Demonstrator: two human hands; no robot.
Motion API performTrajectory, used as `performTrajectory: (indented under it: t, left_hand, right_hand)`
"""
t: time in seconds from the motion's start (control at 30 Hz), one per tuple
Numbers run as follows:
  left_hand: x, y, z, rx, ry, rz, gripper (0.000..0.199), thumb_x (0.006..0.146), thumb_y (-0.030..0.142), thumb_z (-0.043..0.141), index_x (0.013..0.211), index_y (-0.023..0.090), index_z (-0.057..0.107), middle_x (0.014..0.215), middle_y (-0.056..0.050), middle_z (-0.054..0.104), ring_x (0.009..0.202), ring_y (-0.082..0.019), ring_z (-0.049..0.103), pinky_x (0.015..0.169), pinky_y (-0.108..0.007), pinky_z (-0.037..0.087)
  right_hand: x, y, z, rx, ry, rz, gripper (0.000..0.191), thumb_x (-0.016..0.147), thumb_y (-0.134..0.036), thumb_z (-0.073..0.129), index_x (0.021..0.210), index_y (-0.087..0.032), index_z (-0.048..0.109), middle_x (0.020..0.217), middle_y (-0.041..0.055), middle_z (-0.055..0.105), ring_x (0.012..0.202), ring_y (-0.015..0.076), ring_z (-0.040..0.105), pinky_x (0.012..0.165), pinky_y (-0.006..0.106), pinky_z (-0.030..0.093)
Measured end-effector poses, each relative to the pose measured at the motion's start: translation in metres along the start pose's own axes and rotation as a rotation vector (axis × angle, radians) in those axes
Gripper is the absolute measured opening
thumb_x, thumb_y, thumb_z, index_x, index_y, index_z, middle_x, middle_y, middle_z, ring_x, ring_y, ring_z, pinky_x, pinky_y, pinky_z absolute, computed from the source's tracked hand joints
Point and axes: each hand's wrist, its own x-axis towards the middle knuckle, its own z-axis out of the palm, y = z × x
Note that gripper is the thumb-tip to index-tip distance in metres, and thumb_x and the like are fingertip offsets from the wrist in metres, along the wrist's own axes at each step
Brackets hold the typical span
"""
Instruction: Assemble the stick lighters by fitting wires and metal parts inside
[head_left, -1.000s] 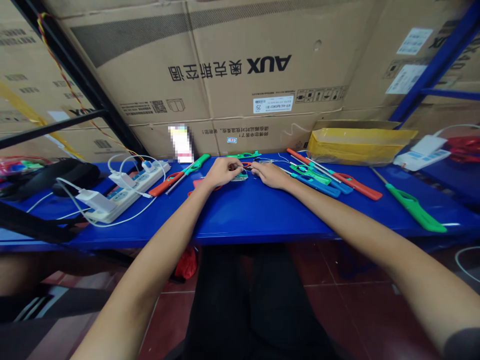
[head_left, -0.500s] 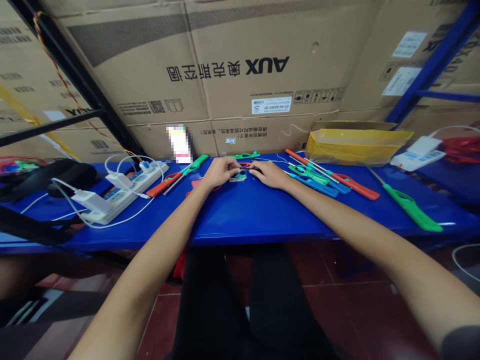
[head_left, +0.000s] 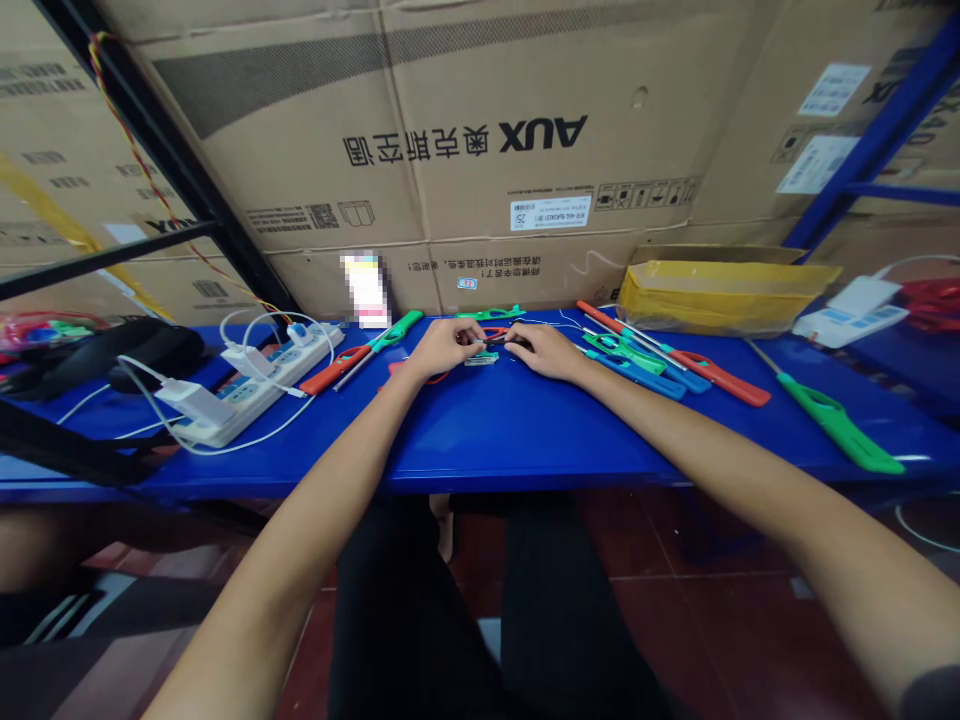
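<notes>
Over the middle of the blue shelf, my left hand (head_left: 448, 347) is closed in a pinch at the fingertips. Facing it, my right hand (head_left: 546, 351) is pinched too, a short gap away. Whatever either one grips is too small to make out. A red lighter body part (head_left: 495, 331) shows just behind and between the fingers. Below the left fingertips lies a small clear and greenish piece (head_left: 482, 359). Farther back is a green lighter body part (head_left: 491, 313). Another red part (head_left: 436, 379) is partly hidden by my left wrist.
Several long-reach lighters, one of them blue (head_left: 637, 377), lie right of my hands; a green lighter (head_left: 836, 420) is farther right. On the left are a red lighter (head_left: 337, 369), a power strip (head_left: 259, 385) and a phone (head_left: 367, 290). A yellow-taped box (head_left: 724, 295) stands at the back.
The view has shifted slightly, so the scene sits a little farther right. Both hands stay close together over the same spot, with only small finger movement.
</notes>
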Motion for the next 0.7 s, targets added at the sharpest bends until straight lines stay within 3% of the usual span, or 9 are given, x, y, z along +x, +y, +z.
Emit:
performTrajectory:
  t: [0.13,0.47,0.7]
  left_hand:
    - [-0.0010,0.0011,-0.0027,0.026,-0.002,0.000,0.016,0.088,0.035,0.079,0.092,0.020,0.079,0.082,-0.004,0.078,0.074,-0.019,0.068,0.070,-0.031,0.051]
    - [-0.0013,0.0010,-0.0026,0.008,0.006,-0.019,0.013,0.085,0.031,0.078,0.087,0.018,0.077,0.078,-0.003,0.075,0.071,-0.017,0.066,0.068,-0.029,0.048]
    - [-0.0007,-0.0030,-0.0036,0.016,-0.009,-0.017,0.015,0.085,0.033,0.079,0.087,0.018,0.078,0.080,-0.004,0.077,0.072,-0.018,0.066,0.068,-0.030,0.048]
  right_hand:
    - [-0.0004,-0.0015,-0.0003,0.016,0.015,-0.010,0.015,0.106,-0.032,0.061,0.110,-0.023,0.073,0.111,0.0091,0.082,0.098,0.0273,0.073,0.089,0.038,0.049]
    - [-0.0013,-0.0006,0.0014,0.030,0.065,-0.025,0.011,0.103,-0.031,0.064,0.108,-0.023,0.070,0.096,0.0056,0.078,0.084,0.0237,0.070,0.078,0.034,0.045]
    - [-0.0016,-0.0017,0.0005,0.055,0.072,-0.015,0.010,0.102,-0.028,0.065,0.109,-0.024,0.070,0.101,0.0064,0.079,0.086,0.0240,0.070,0.080,0.035,0.047]
